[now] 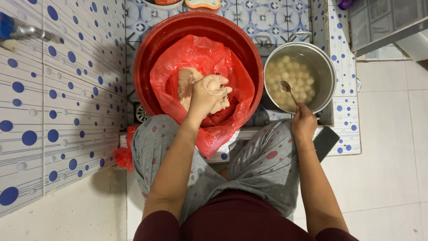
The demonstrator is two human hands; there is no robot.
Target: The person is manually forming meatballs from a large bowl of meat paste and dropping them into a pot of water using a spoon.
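Squeezing a lump of pink paste in the left hand, grip clenched tight so a ball pushes out on top. Held right over the red bag in the red tub, so drips fall back in. Holding a spoon in the right hand, grip closed on its handle, bowl over the pot of water and floating balls, close beside the tub.

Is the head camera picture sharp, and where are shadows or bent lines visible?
Head view: mostly sharp; the left hand in pale paste over the red basin looks slightly soft. Soft shadow lies on the floor beside the knees. Wall tile lines bend from wide-lens distortion. The right hand holds a spoon.
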